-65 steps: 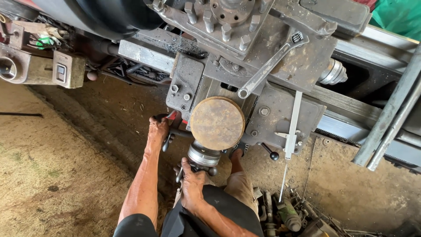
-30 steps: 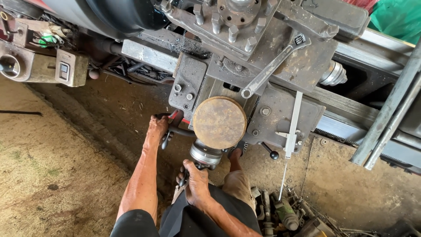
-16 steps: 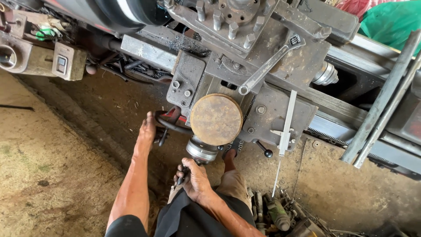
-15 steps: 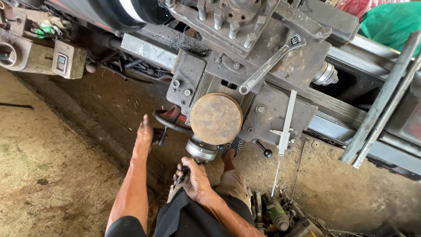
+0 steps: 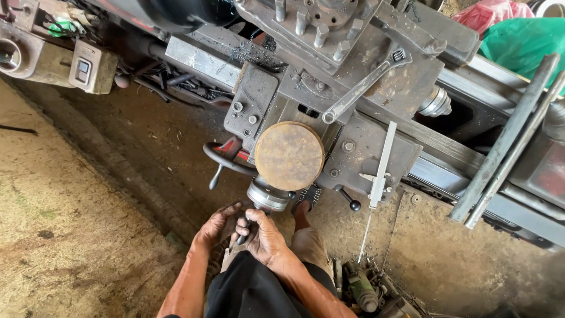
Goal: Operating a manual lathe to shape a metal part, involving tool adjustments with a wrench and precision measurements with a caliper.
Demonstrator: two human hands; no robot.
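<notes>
Bare earthen floor (image 5: pixel 70 235) lies open to the left of the left hand (image 5: pixel 216 227); above both hands the round rusty metal disc (image 5: pixel 289 155), black handwheel (image 5: pixel 226 162) and black ball-ended lever (image 5: pixel 348 200) crowd the way

Crank handle (image 5: pixel 242 234) mostly hidden by fingers (image 5: pixel 240 222), forearms cut off by bottom edge

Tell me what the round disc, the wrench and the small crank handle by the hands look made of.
Round disc: probably steel or iron, face brown with rust, matte.
Wrench: bare grey metal, likely steel, dull sheen.
Crank handle, under the right hand with the left hand beside it: dark, mostly hidden; material unclear.
</notes>
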